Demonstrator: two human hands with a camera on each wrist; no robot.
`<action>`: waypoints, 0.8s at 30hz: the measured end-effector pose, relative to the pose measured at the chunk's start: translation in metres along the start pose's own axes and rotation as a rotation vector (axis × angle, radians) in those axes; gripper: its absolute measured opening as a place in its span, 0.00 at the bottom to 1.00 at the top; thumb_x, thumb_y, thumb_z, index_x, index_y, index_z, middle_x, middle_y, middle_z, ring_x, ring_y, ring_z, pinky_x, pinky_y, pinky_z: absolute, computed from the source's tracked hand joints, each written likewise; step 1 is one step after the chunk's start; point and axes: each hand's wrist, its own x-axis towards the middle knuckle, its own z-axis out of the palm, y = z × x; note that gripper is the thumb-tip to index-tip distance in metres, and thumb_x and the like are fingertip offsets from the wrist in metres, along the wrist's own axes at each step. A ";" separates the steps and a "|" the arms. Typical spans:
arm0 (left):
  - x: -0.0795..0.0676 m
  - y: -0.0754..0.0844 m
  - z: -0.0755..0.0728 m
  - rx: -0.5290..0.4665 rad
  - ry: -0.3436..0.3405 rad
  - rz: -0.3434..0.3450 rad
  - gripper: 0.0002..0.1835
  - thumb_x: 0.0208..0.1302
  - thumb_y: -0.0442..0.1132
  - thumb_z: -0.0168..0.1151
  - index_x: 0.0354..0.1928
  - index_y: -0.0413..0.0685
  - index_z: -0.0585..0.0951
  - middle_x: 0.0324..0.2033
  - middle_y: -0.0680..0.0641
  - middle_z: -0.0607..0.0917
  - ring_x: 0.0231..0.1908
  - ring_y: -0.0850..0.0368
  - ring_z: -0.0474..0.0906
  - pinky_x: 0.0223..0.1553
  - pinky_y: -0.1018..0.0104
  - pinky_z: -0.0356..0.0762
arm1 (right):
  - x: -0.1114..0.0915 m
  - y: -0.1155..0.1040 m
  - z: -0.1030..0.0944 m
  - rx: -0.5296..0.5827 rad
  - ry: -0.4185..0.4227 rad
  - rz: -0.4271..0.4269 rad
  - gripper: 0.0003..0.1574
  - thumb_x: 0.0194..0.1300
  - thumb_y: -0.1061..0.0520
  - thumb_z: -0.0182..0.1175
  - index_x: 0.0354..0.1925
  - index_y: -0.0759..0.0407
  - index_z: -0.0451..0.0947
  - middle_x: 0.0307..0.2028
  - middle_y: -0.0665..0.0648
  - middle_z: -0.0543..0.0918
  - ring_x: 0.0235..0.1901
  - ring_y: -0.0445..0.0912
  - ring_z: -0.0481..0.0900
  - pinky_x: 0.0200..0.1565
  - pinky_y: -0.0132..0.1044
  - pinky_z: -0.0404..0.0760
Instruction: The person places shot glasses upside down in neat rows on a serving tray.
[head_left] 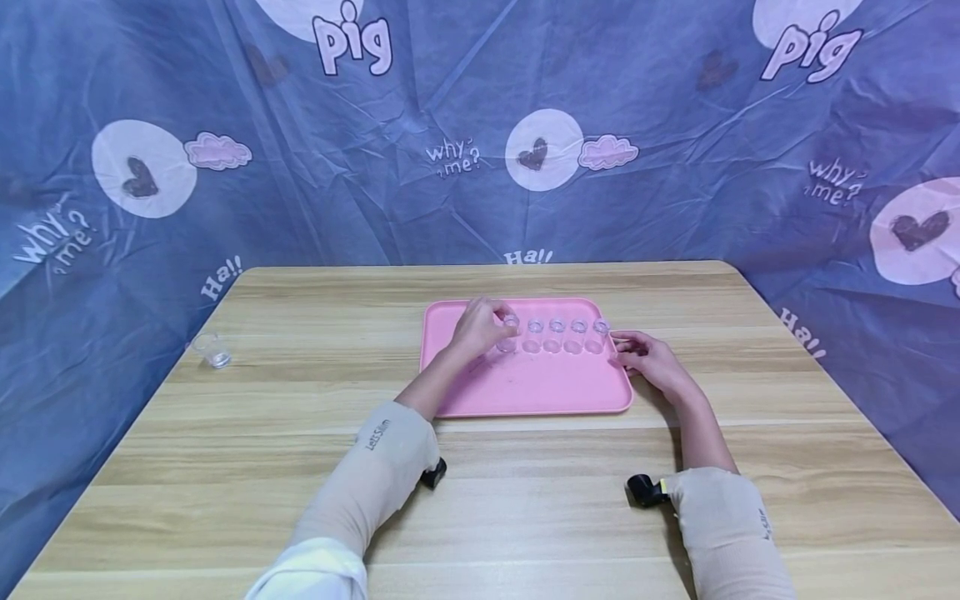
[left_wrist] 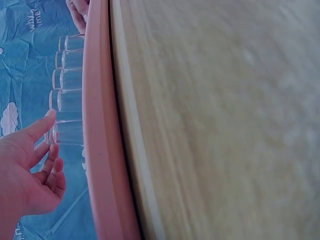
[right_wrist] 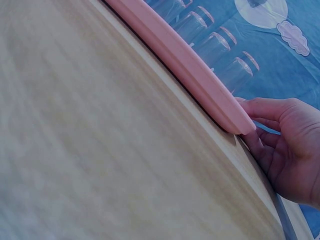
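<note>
A pink tray (head_left: pixel 536 387) lies on the table with a row of small clear glasses (head_left: pixel 557 327) across its far half. Thick bands show at the tops of these glasses. My left hand (head_left: pixel 480 329) reaches over the tray and pinches the leftmost glass (left_wrist: pixel 70 132) between thumb and fingers near its top. At the tray's right end, my right hand (head_left: pixel 651 360) holds the edge, thumb on the rim and fingers lower down, as the right wrist view shows. The rightmost glass (right_wrist: pixel 237 72) stands close to that thumb.
Another clear glass (head_left: pixel 216 352) stands alone near the left edge of the wooden table (head_left: pixel 525 517). A blue printed cloth (head_left: pixel 420 200) hangs behind the table. Black wrist cameras (head_left: pixel 643 492) stick out from both forearms, low over the tabletop.
</note>
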 end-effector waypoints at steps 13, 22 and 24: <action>0.000 0.000 0.000 0.018 -0.028 0.011 0.13 0.50 0.41 0.70 0.40 0.49 0.83 0.36 0.51 0.78 0.43 0.56 0.69 0.40 0.66 0.69 | 0.001 0.000 0.000 0.009 -0.001 -0.002 0.31 0.62 0.63 0.58 0.61 0.69 0.62 0.44 0.67 0.71 0.33 0.39 0.72 0.34 0.30 0.77; -0.005 -0.004 -0.008 -0.002 -0.039 0.021 0.17 0.50 0.42 0.70 0.44 0.50 0.81 0.39 0.50 0.78 0.44 0.55 0.69 0.39 0.66 0.69 | 0.000 -0.001 0.000 0.013 -0.013 -0.002 0.30 0.63 0.63 0.55 0.62 0.69 0.61 0.46 0.69 0.70 0.34 0.39 0.73 0.35 0.31 0.77; -0.007 -0.007 -0.014 -0.005 -0.027 0.029 0.18 0.50 0.42 0.70 0.46 0.49 0.81 0.39 0.50 0.79 0.43 0.56 0.69 0.39 0.66 0.69 | -0.001 -0.001 -0.001 0.016 -0.014 -0.004 0.30 0.63 0.63 0.55 0.62 0.69 0.61 0.46 0.69 0.70 0.34 0.39 0.73 0.35 0.31 0.77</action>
